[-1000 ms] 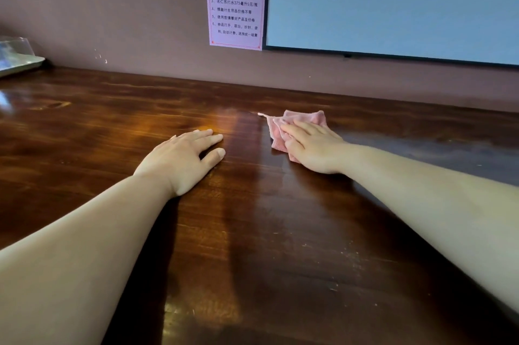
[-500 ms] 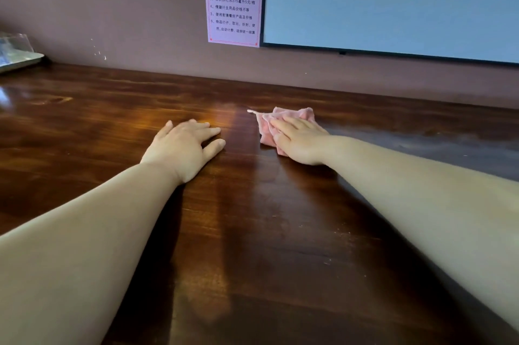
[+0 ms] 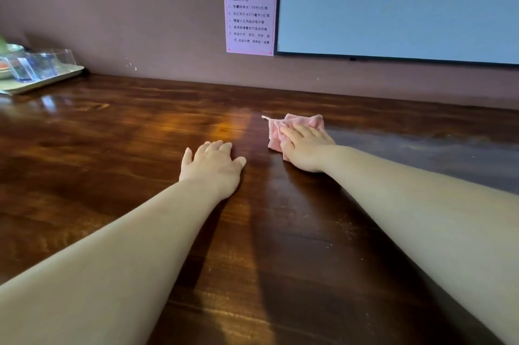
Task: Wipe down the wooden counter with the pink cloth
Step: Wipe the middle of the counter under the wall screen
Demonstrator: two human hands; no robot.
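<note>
Both bare forearms stretch forward across the wooden counter (image 3: 118,148). The left hand (image 3: 213,166) lies palm down on the wood, fingers loosely bent at the knuckles, holding nothing. The right hand (image 3: 304,146) presses flat on the pink cloth (image 3: 295,124), fingers straight and slightly spread. The crumpled cloth sits mid-counter, just right of the left hand.

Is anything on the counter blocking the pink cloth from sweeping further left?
Only the left hand, resting flat on the wooden counter just left of the pink cloth under the right hand. Beyond it the wood looks bare up to the tray at the far left end.
</note>
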